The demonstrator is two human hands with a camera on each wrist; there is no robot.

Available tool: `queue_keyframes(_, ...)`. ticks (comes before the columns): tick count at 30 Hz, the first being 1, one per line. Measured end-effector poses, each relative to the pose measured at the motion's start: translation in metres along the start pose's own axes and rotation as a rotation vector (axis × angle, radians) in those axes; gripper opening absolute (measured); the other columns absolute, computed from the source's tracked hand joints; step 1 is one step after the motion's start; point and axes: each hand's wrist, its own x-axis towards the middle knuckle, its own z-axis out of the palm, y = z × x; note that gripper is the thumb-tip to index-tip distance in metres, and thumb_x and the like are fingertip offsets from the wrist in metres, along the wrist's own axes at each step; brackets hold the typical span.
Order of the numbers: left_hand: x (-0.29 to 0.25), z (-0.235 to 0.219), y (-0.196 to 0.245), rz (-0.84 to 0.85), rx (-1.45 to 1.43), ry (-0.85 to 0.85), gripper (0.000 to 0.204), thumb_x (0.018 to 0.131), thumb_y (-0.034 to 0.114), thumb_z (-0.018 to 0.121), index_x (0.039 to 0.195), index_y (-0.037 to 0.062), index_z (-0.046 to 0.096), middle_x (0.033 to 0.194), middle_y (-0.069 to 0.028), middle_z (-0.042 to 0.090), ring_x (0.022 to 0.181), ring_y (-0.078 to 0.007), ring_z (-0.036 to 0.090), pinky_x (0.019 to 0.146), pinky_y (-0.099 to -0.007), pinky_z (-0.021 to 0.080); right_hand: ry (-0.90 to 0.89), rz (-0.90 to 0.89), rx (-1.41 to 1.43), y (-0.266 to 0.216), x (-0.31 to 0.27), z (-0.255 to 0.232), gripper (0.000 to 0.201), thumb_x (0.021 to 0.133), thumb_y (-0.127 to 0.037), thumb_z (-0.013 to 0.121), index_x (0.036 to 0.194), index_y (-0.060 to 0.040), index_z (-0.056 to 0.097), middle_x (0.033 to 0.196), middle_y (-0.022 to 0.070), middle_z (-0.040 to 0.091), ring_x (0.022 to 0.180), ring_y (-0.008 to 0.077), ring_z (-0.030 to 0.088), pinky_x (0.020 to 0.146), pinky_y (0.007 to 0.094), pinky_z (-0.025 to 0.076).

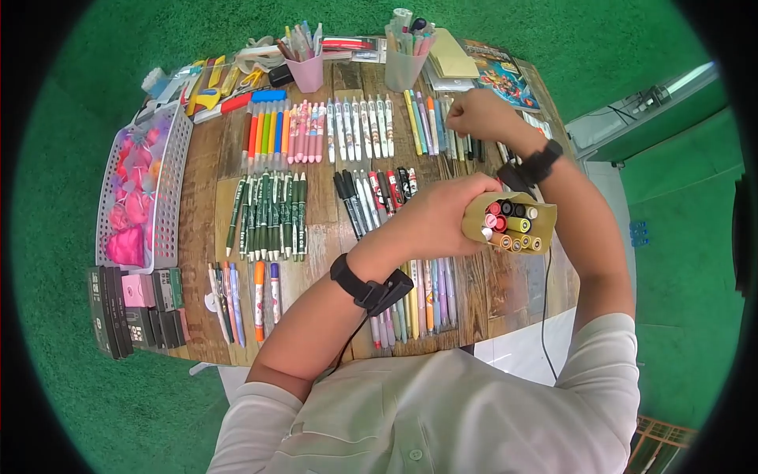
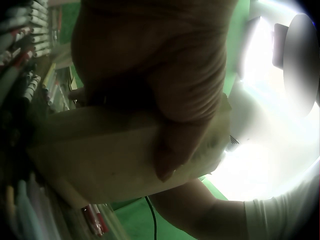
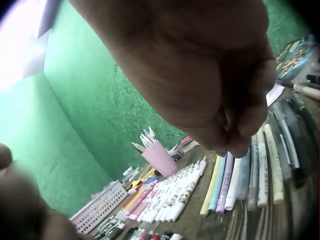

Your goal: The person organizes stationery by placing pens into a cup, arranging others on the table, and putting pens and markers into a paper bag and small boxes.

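Note:
My left hand (image 1: 450,220) grips a tan cardboard box (image 2: 110,165), its thumb lying along one side in the left wrist view. Through the open top in the head view show several markers (image 1: 503,223) with red, black, white and yellow ends. My right hand (image 1: 489,120) is over the back right of the table with its fingers bent. In the right wrist view its fingertips (image 3: 239,148) overlap the far ends of a row of pastel and grey pens (image 3: 261,172). I cannot tell whether they pinch a pen.
White pens (image 1: 359,126), pink pens (image 1: 306,130), coloured markers (image 1: 267,133) and green pens (image 1: 268,213) lie in rows. Pen cups (image 1: 306,73) stand at the back. A white basket (image 1: 170,193) and small boxes (image 1: 142,308) line the left edge. A cable (image 1: 545,316) hangs beside the right arm.

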Motion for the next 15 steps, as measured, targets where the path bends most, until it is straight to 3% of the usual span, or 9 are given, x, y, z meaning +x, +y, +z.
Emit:
queue_keyframes(4, 0.0, -0.001, -0.004, 0.025, -0.004, 0.004, 0.067, 0.068, 0.01, 0.089, 0.127, 0.0091, 0.058, 0.115, -0.0104, 0.07, 0.108, -0.0307, 0.069, 0.092, -0.0385, 0.054, -0.017, 0.113, -0.099, -0.009, 0.03, 0.002, 0.026, 0.084, -0.031, 0.065, 0.074, -0.0119, 0.079, 0.072, 0.0056, 0.075, 0.068, 0.0207, 0.072, 0.069, 0.0375, 0.057)
queue_keyframes(15, 0.0, -0.003, -0.006, 0.012, -0.024, 0.008, 0.063, 0.07, 0.014, 0.088, 0.126, 0.0091, 0.06, 0.112, -0.0116, 0.071, 0.105, -0.0333, 0.07, 0.089, -0.0402, 0.055, -0.055, 0.191, -0.144, -0.022, 0.046, 0.009, 0.028, 0.077, -0.035, 0.072, 0.068, -0.0083, 0.077, 0.067, 0.0072, 0.073, 0.072, 0.0267, 0.073, 0.07, 0.0404, 0.057)
